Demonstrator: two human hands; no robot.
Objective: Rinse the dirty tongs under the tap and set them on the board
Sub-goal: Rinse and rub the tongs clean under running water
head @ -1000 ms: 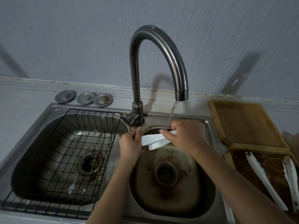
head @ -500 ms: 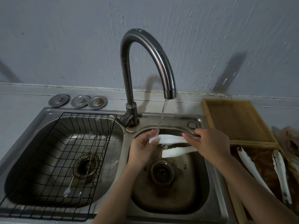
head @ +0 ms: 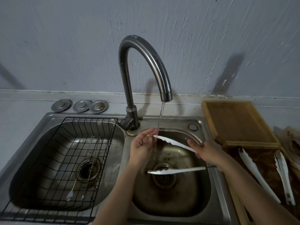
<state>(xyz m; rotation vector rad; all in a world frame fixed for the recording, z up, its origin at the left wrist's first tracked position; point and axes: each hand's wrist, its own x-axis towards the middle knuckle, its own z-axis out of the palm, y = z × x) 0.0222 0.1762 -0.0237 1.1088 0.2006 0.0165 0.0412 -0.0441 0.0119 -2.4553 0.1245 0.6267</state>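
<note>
White tongs (head: 174, 142) are spread wide over the right sink basin (head: 203, 200), one arm high and the other arm low above the drain. My right hand (head: 208, 153) grips them at the hinge end. My left hand (head: 142, 144) is open, fingers touching the tip of the upper arm where the water stream from the curved tap (head: 142, 62) falls. A light wooden board (head: 237, 122) lies to the right of the sink. Two more white tongs (head: 256, 174) lie on a dark stained board (head: 266, 161) nearer me.
The left basin holds a black wire rack (head: 53, 172) with two long thin utensils (head: 76, 181) in it. Three metal drain plugs (head: 80, 106) sit on the ledge behind it. A grey wall rises behind the tap.
The tongs have opened much wider, the lower arm dropping toward the drain. My left hand's fingers have moved to the upper arm's tip under the stream. The view has shifted slightly.
</note>
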